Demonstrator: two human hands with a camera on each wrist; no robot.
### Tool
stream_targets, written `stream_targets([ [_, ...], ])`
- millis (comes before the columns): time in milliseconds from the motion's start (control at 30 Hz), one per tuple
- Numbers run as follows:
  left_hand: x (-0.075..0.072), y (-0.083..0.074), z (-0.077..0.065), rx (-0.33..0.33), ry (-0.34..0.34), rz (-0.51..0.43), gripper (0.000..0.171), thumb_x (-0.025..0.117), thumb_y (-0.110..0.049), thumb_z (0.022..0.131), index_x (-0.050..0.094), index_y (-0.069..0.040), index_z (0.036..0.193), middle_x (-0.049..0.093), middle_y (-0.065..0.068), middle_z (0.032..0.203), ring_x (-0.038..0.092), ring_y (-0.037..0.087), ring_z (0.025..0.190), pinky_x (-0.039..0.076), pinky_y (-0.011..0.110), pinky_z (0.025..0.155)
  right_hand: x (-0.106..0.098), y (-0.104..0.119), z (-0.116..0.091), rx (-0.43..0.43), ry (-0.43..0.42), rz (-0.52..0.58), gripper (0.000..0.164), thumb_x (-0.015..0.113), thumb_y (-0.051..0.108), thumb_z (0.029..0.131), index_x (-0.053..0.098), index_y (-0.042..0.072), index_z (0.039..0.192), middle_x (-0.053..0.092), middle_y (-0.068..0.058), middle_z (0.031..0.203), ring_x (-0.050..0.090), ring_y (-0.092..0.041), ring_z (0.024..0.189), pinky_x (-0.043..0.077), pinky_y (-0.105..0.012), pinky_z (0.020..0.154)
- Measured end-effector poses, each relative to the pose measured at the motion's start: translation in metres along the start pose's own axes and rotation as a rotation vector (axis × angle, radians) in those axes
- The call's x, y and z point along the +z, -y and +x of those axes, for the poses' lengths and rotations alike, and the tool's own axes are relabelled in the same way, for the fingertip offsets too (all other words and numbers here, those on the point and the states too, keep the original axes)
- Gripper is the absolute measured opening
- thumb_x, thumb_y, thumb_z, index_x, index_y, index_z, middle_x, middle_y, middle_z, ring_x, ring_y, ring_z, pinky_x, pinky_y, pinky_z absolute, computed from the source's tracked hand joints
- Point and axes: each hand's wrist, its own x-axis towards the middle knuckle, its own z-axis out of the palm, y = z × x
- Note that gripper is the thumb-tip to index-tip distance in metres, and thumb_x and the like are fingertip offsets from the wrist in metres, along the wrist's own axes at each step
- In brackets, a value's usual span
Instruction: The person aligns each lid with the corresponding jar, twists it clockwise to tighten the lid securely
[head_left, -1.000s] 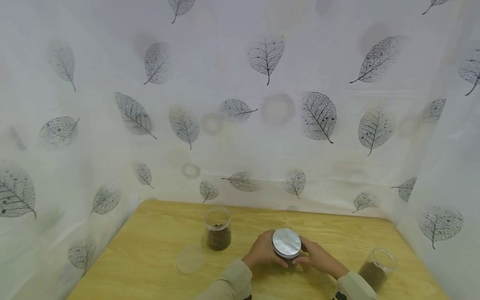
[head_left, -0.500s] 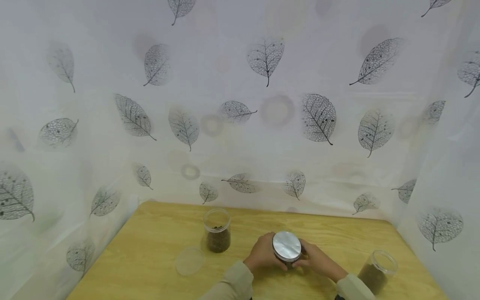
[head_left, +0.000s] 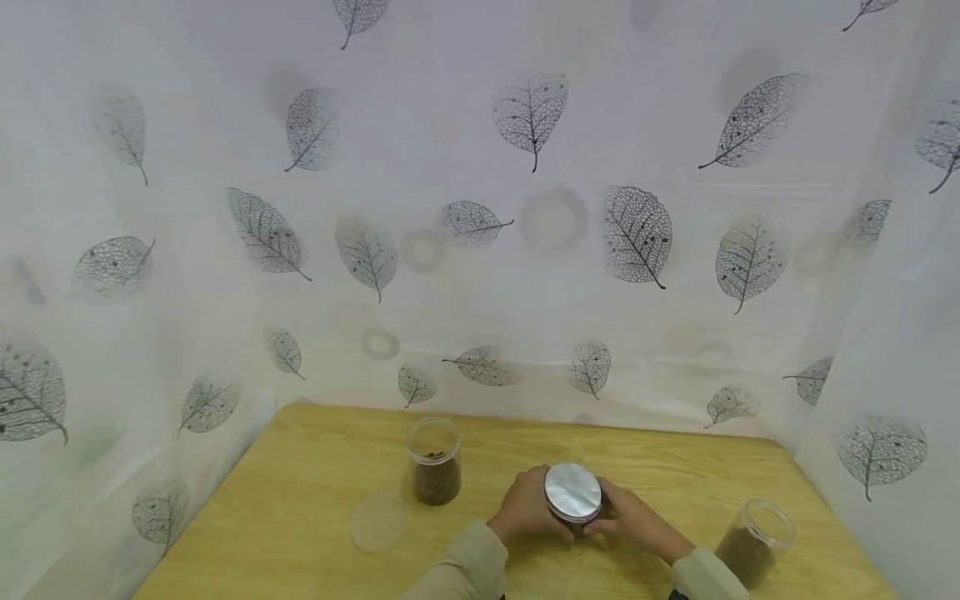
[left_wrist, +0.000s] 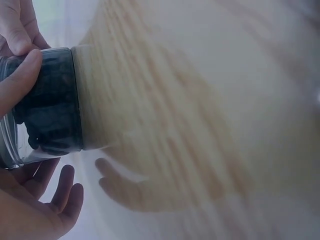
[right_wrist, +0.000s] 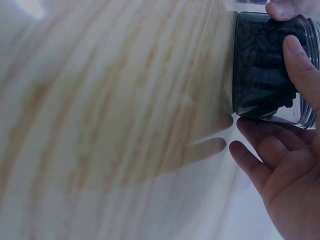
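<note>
A clear jar of dark coffee beans (right_wrist: 260, 65) stands upright on the table, its round silver top (head_left: 573, 490) facing up. My left hand (head_left: 527, 507) grips its left side, and my right hand (head_left: 633, 518) holds the right side. Both thumbs press the near wall of the jar (left_wrist: 52, 100), close together, while the fingers reach round the sides; some fingertips are hidden in the head view. In the left wrist view, several fingers (left_wrist: 65, 200) of the left hand stand away from the glass.
An uncovered clear jar (head_left: 436, 475) with dark brown contents stands left of the hands. A thin translucent disc (head_left: 379, 522) lies flat in front of it. Another uncovered, part-filled jar (head_left: 748, 550) stands by the right forearm. A leaf-patterned curtain (head_left: 480, 283) surrounds the wooden table (head_left: 300, 500).
</note>
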Motion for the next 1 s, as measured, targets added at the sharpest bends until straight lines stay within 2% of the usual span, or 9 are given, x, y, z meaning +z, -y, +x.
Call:
stream_targets([
  [433,0.004,0.008,0.002,0.026,0.046,-0.014,0.088,0.093,-0.029,0.047,0.053,-0.012,0.123,0.062,-0.002,0.114,0.055,0.013,0.104,0.042,0.035,0.097,0.001,0.0,0.0,0.009,0.007,0.002,0.078,0.072,0.033,0.077,0.04,-0.01,0.132,0.05,-0.03,0.131,0.05,-0.045,0.118,0.045,-0.049,0.094],
  [567,0.001,0.009,-0.001,0.022,0.067,-0.066,0.093,0.094,-0.023,0.047,0.049,-0.011,0.128,0.06,0.0,0.121,0.053,0.021,0.111,0.041,0.042,0.1,0.001,0.0,-0.001,0.017,-0.003,-0.015,0.078,0.073,0.035,0.075,0.041,-0.009,0.131,0.051,-0.029,0.129,0.053,-0.044,0.115,0.046,-0.048,0.093],
  [700,-0.003,0.01,-0.008,-0.025,0.111,-0.112,0.099,0.092,-0.02,0.05,0.042,-0.006,0.135,0.055,0.008,0.13,0.049,0.032,0.119,0.039,0.051,0.103,0.001,0.001,-0.004,-0.002,-0.039,-0.074,0.078,0.075,0.036,0.072,0.044,-0.009,0.129,0.054,-0.028,0.126,0.057,-0.041,0.11,0.049,-0.047,0.09],
  [800,-0.007,0.01,-0.016,-0.082,0.15,-0.037,0.1,0.089,-0.028,0.058,0.037,-0.003,0.14,0.051,0.015,0.135,0.046,0.037,0.123,0.039,0.053,0.103,0.0,0.003,-0.008,-0.036,-0.055,-0.079,0.078,0.075,0.035,0.072,0.044,-0.01,0.128,0.054,-0.029,0.125,0.057,-0.042,0.109,0.05,-0.046,0.088],
  [867,-0.011,0.008,-0.022,-0.096,0.163,0.064,0.097,0.086,-0.034,0.063,0.036,-0.001,0.14,0.051,0.02,0.133,0.048,0.038,0.121,0.042,0.051,0.101,-0.001,0.005,-0.011,-0.056,-0.064,-0.062,0.077,0.075,0.035,0.073,0.044,-0.009,0.128,0.054,-0.029,0.126,0.055,-0.043,0.111,0.049,-0.047,0.09],
  [1000,-0.023,0.002,-0.034,-0.077,0.144,0.264,0.087,0.079,-0.04,0.07,0.04,-0.002,0.137,0.054,0.018,0.126,0.053,0.035,0.115,0.047,0.044,0.096,-0.006,0.011,-0.017,-0.069,-0.106,-0.085,0.077,0.075,0.036,0.074,0.043,-0.008,0.129,0.055,-0.028,0.125,0.055,-0.043,0.112,0.047,-0.051,0.091],
])
